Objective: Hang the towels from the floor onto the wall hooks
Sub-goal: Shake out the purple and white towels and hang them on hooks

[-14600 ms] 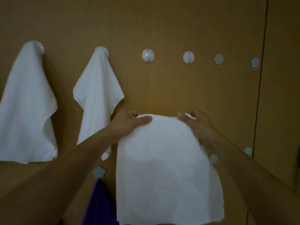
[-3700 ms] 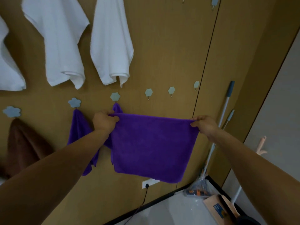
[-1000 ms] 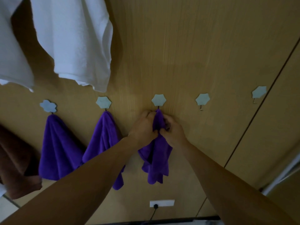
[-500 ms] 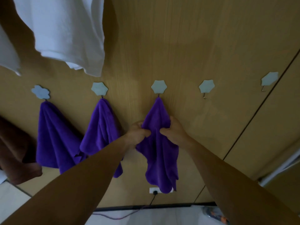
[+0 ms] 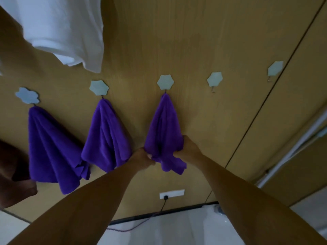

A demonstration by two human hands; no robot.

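Observation:
A purple towel hangs by its top from a pale flower-shaped wall hook. My left hand pinches its lower left edge. My right hand grips its lower right edge. Two more purple towels hang to the left, one from the neighbouring hook and one from a cloud-shaped hook. Two bare hooks follow on the right.
A white towel hangs above at the upper left and a brown towel at the left edge. A wall socket with a cable sits low on the wooden wall. A pale pole leans at the right, over the white floor.
Both hands have slid down the third purple towel from just under the hook to its lower edge, and the towel now hangs spread from the hook.

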